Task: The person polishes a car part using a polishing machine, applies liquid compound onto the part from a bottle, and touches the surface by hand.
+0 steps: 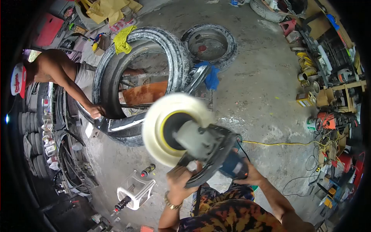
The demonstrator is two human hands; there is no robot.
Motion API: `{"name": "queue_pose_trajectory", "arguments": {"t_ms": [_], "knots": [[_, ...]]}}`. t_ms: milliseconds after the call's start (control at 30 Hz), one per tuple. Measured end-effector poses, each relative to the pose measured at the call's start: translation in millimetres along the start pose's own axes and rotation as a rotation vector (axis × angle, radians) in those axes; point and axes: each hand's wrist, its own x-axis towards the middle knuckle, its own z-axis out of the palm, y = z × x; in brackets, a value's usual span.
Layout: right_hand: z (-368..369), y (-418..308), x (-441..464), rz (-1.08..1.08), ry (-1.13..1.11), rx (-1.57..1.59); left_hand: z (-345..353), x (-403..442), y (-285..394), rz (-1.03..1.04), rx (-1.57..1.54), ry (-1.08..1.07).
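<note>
Head: left hand [181, 180] curled round polisher [199, 142].

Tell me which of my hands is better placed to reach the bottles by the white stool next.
Probably your left hand: it grips the polisher on the side nearer the bottles. Your right hand, holding the rear end, is farther away. Both are occupied, though.

The pad [152, 127] is cream, ringed yellow; from it, the yellow cloth [123, 40] is at eleven o'clock, the blue cloth [211, 79] at one.
</note>
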Motion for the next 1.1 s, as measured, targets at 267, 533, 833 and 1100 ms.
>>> {"name": "queue_pose_trajectory", "arguments": {"t_ms": [267,533,833,1100], "knots": [[39,-31,-4,0.114,-0.169,0.371,-33,-12,21,-0.07,0.134,-0.121],[41,-2,-6,0.117,-0.157,0.604,-18,26,40,-0.064,0.174,-0.267],[19,25,-7,0.011,-0.155,0.463,4,23,36,-0.091,0.139,-0.239],[-35,23,2,-0.124,-0.003,0.011,29,50,46,-0.059,0.132,-0.114]]}}
